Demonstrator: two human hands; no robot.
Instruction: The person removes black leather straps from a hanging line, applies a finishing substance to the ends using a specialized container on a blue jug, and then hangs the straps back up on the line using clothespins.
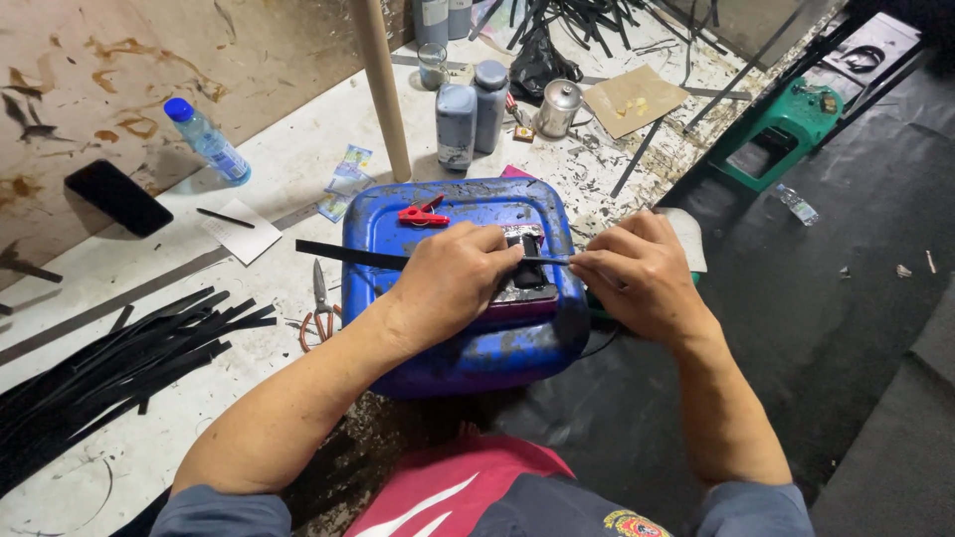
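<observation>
Left hand (453, 283) grips the black strip (348, 255) over the blue container (468, 348), frame centre; right hand (637, 278) pinches its end closed. Keep strip taut and level.

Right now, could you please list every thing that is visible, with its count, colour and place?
jerrycan: one, blue, lying flat, centre
black strip: one, across jerrycan, held by both hands
clip: one, red, on jerrycan
strip pile: many, black, table left
scissors: one, orange handles, beside jerrycan
water bottle: one, clear, blue cap, far left
phone: one, black, left
ink bottles: two, grey, behind jerrycan
stool: one, green, right floor
left hand: grip on strip
right hand: pinching strip end
</observation>
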